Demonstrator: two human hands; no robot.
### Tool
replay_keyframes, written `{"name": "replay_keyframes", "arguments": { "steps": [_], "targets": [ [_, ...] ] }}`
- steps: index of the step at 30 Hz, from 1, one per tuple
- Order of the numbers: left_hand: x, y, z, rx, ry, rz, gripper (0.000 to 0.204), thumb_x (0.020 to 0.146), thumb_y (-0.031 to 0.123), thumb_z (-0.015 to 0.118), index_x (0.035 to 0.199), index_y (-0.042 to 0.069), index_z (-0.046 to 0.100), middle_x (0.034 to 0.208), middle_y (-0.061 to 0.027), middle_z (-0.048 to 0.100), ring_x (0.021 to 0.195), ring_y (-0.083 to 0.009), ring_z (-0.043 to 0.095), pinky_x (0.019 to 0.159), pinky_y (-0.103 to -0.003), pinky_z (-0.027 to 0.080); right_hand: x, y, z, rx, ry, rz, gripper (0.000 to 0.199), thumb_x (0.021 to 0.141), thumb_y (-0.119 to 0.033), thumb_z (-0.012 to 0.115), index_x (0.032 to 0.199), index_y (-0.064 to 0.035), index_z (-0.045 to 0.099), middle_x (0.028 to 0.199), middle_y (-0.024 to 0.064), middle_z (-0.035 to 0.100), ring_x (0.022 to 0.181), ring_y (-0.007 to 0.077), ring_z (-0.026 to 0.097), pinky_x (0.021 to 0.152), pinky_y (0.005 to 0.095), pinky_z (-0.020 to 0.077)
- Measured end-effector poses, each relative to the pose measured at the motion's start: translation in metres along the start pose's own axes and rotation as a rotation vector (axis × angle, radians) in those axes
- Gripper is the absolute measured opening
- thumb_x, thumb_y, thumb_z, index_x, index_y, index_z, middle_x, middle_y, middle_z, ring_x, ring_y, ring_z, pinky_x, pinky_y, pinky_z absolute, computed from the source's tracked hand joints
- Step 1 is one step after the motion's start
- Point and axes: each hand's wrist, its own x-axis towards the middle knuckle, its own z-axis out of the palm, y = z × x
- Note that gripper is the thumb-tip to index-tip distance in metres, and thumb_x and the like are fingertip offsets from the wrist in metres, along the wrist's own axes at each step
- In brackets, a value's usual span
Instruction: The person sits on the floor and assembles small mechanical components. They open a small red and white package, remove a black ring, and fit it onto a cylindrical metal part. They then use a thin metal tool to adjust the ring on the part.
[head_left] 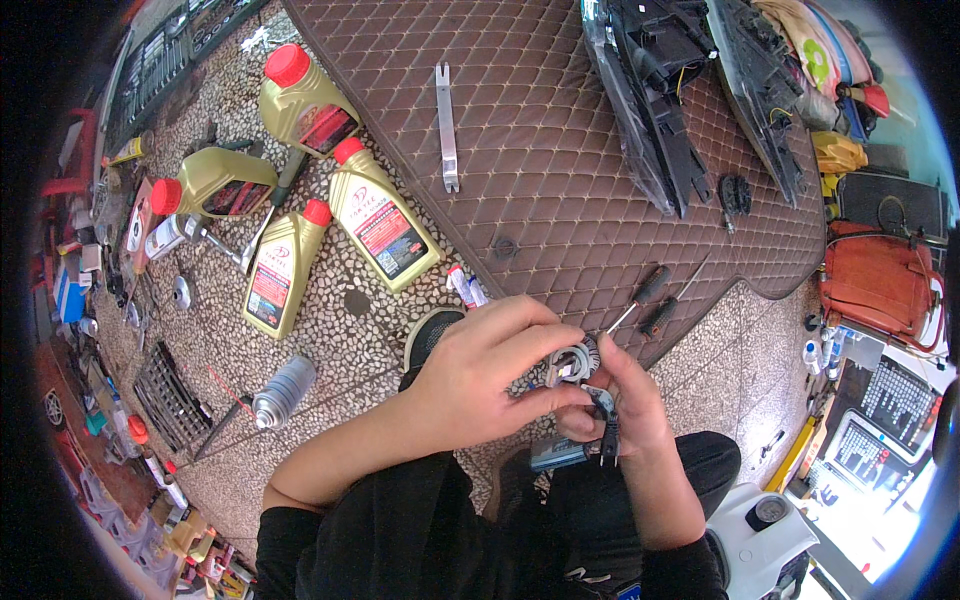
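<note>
Between my two hands, at the edge of a brown quilted mat [540, 120], is a small round part with a pale grey ring [570, 365]. My left hand [495, 380] pinches it from the left, fingertips over its top and thumb below. From the right, my right hand [635, 395] has its fingers closed around the same part. Beneath it hangs a black plug [607, 435] with two prongs, close to my right palm. My fingers cover much of the part, so its exact kind is unclear. Just beyond lie two screwdrivers [643, 296] on the mat.
Two car headlights [640, 100] lie on the mat's far right, beside a small black part [735, 195]. A flat metal pry tool [446, 130] rests farther left. Several gold bottles with red caps [385, 220] lie left on the speckled floor, with a spray can [285, 390] nearer.
</note>
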Motion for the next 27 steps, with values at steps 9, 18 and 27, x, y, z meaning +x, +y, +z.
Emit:
{"name": "replay_keyframes", "arguments": {
  "steps": [9, 18, 27],
  "targets": [
    [0.002, 0.001, 0.000, 0.014, 0.015, 0.118, 0.046, 0.074, 0.015, 0.085, 0.113, -0.001, 0.067, 0.099, -0.0130, 0.062, 0.085, -0.0282, 0.065, 0.072, -0.036, 0.054, -0.002, 0.000, 0.003, 0.073, 0.054, 0.035, 0.063, 0.103, -0.061, 0.044, 0.104, -0.0014, 0.063, 0.066, 0.0022, 0.056, 0.049, 0.0106, 0.046, 0.045, 0.0245, 0.0317],
    [0.000, 0.000, 0.000, 0.030, 0.049, 0.120, 0.044, 0.076, 0.016, 0.086, 0.112, -0.001, 0.067, 0.097, -0.0129, 0.063, 0.082, -0.0284, 0.065, 0.069, -0.036, 0.054, 0.002, 0.002, -0.004, -0.046, 0.106, -0.087, 0.053, 0.101, -0.050, 0.057, 0.115, 0.0006, 0.063, 0.083, 0.0052, 0.065, 0.062, 0.0115, 0.059, 0.051, 0.0228, 0.0442],
    [-0.002, -0.003, -0.002, 0.044, 0.036, 0.055, 0.047, 0.074, 0.020, 0.091, 0.114, 0.001, 0.072, 0.098, -0.0121, 0.067, 0.083, -0.0251, 0.069, 0.071, -0.034, 0.057, 0.007, -0.004, 0.002, -0.180, -0.008, -0.258, 0.057, 0.100, -0.044, 0.063, 0.131, 0.0025, 0.055, 0.103, 0.0076, 0.066, 0.081, 0.0102, 0.064, 0.064, 0.0212, 0.0511]
  ]
}}
